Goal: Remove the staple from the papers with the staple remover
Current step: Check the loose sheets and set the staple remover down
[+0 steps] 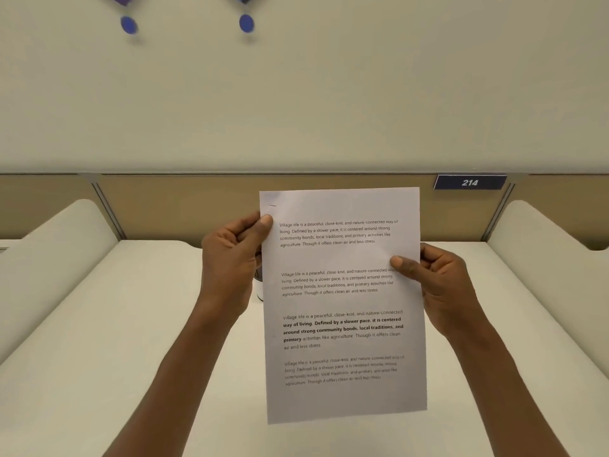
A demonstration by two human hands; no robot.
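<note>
The stapled papers (342,305), white sheets with printed paragraphs, are held upright above the desk and face me. A small staple (272,205) sits near their top left corner. My left hand (234,255) pinches the left edge just below the staple, thumb on the front. On the right edge, about halfway up, my right hand (435,278) pinches the sheets with its thumb on the front. A dark and white object (259,285) shows partly behind the papers' left edge; I cannot tell what it is. No staple remover is clearly visible.
A white desk (131,324) lies below, with rounded white side panels at left (66,232) and right (543,239). A tan partition (184,206) runs along the back, bearing a blue sign "214" (470,182). Blue pins (246,23) dot the wall above.
</note>
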